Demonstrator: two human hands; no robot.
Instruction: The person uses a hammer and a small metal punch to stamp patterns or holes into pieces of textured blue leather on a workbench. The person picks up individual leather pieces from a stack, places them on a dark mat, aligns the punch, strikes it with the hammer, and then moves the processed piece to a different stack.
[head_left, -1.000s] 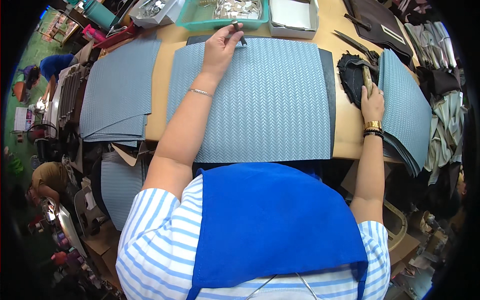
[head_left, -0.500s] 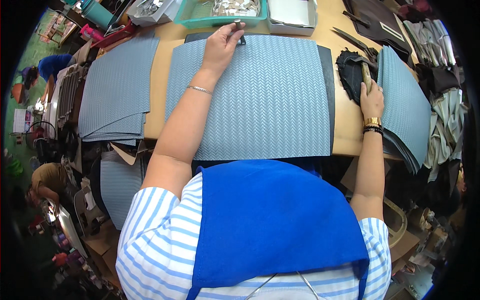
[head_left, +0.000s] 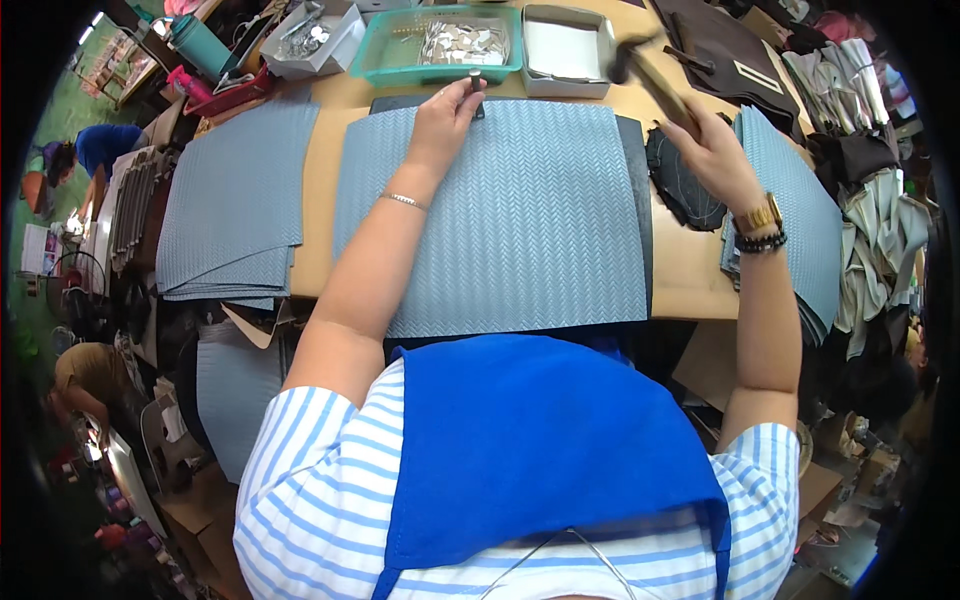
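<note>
A light-blue sheet with a woven herringbone texture (head_left: 510,220) lies flat in front of me, over a dark board (head_left: 632,200) that shows along its right and far edges. At the sheet's far edge my left hand (head_left: 447,115) pinches a short dark metal punch (head_left: 477,90), which stands upright on the sheet. My right hand (head_left: 715,155) grips the wooden handle of a hammer (head_left: 660,88). The hammer is raised off the table, its head blurred near the white box. Below it lies a round black pad (head_left: 685,180).
Stacks of blue sheets lie at left (head_left: 235,200) and right (head_left: 790,190). Along the back stand a teal tray (head_left: 365,60) of small pale pieces, a white box (head_left: 567,88) and a box of metal parts (head_left: 345,50). Dark brown material (head_left: 715,40) lies far right. Another person bends at far left.
My right hand has lifted the hammer from the black pad, up and to the left. The punch stays in my left hand at the sheet's far edge. The whole view has shifted slightly.
</note>
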